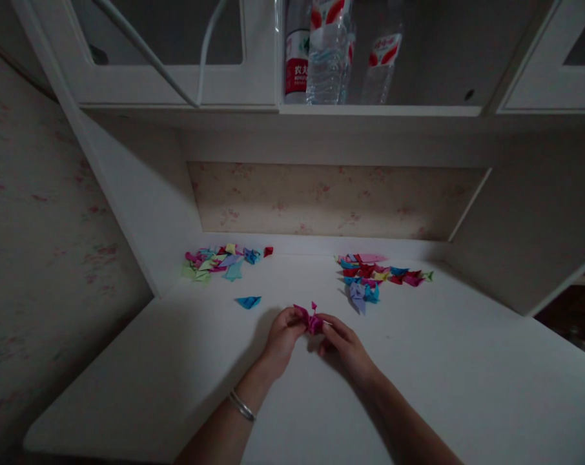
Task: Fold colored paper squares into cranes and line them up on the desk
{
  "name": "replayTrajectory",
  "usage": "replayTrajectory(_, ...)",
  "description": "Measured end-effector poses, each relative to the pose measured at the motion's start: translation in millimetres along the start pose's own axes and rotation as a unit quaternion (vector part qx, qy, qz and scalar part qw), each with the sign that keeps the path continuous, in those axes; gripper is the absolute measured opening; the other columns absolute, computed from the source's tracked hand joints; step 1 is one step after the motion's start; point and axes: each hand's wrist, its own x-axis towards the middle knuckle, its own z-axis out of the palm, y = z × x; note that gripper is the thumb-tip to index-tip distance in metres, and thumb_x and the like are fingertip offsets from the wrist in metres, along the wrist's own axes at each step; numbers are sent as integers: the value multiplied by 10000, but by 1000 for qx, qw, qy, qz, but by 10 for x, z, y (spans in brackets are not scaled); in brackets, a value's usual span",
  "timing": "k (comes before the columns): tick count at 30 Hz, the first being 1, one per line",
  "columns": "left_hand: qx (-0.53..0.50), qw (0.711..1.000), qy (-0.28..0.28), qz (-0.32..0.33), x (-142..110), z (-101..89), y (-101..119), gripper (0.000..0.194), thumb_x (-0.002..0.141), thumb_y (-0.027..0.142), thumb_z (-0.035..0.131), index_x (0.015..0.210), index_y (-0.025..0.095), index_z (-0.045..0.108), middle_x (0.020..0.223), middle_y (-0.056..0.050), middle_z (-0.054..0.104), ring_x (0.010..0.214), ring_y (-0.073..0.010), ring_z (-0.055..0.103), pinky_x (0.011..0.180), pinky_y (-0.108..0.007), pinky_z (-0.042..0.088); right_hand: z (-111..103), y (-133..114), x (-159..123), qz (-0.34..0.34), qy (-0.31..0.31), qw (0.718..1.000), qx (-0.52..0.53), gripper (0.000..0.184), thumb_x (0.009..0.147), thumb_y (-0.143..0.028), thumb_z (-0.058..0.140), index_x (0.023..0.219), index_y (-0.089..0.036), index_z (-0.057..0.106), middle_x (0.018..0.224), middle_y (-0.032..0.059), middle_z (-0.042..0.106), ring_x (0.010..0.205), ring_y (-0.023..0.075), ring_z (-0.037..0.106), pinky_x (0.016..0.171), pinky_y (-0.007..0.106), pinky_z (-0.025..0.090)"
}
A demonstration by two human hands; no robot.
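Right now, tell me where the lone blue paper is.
In the head view, the blue paper lies on the desk left of centre, between the left pile and the left hand.

Mostly matt around me, with some gloss from metal and plastic.
Clock hours count from the folded piece [314, 323] I hold, which looks like thin magenta paper, matt and sharply creased. The left pile [215, 261] at ten o'clock, the right pile [367, 274] at two and the blue piece [248, 302] between nine and ten look like the same dull, creased paper. My bracelet [242, 406] at seven is shiny, silvery metal. The tabletop [447, 374] beneath is smooth, white and mostly matt; I cannot tell its material. At twelve I see clear, glossy plastic bottles [324, 74], one with ribbed walls; at eleven, a smooth, plastic-looking cable [142, 46]; at nine, matt floral wallpaper [64, 258].
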Motion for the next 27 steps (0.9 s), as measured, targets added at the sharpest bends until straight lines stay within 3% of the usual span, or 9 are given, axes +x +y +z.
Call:
replayTrajectory(3, 58, 998, 4, -15, -13, 6, -10, 138, 637, 159, 662, 766, 148, 617, 755, -19, 622, 743, -143, 572, 712, -254, 442, 15, 8, -9, -14, 24, 999, -17, 419, 751, -477, 692, 1022, -165, 621, 775, 24, 613, 538, 95, 492, 502, 235, 396)
replayTrajectory(6, 44, 998, -5, -53, -51, 15, 2, 228, 672, 228, 680, 881, 148, 639, 893, -62, 652, 846, -174, 591, 742, -276, 462, 35, -1, -5, -23, 64, 996, -49, 411, 743, -487, 688, 974, -153, 620, 669, -11, 569, 496, 82, 427, 462, 218, 353)
replayTrajectory(9, 12, 997, -12, -76, -89, 17, 30, 303, 747, 359, 659, 970, 155, 632, 1051, -103, 627, 978, -215, 574, 740, -295, 487, 20, 8, 5, -41, 113, 988, -94, 427, 742, -505, 672, 974, -149, 626, 702, 2, 594, 490, 81, 415, 443, 214, 337)
replayTrajectory(12, 17, 997, -26, -77, -104, 17, 44, 360, 780, 444, 634, 988, 149, 636, 1061, -112, 614, 986, -220, 566, 714, -287, 497, -11, 37, 3, -72, 141, 973, -168, 393, 762, -488, 649, 965, -152, 660, 761, 31, 644, 529, 102, 460, 490, 230, 379)
replayTrajectory(17, 43, 995, -27, -89, -87, 9, 6, 352, 687, 379, 739, 925, 136, 647, 868, -63, 617, 774, -163, 584, 653, -266, 491, -26, 44, -16, -126, 129, 956, -232, 293, 818, -429, 592, 927, -181, 704, 835, 51, 671, 587, 125, 498, 544, 247, 396)
replayTrajectory(27, 68, 993, -35, -84, -84, -16, -3, 376, 716, 398, 710, 996, 154, 651, 914, -68, 624, 730, -143, 579, 585, -236, 477, -2, -21, -39, -107, 118, 965, -209, 317, 829, -413, 572, 998, -166, 677, 840, 58, 670, 549, 112, 453, 513, 245, 379)
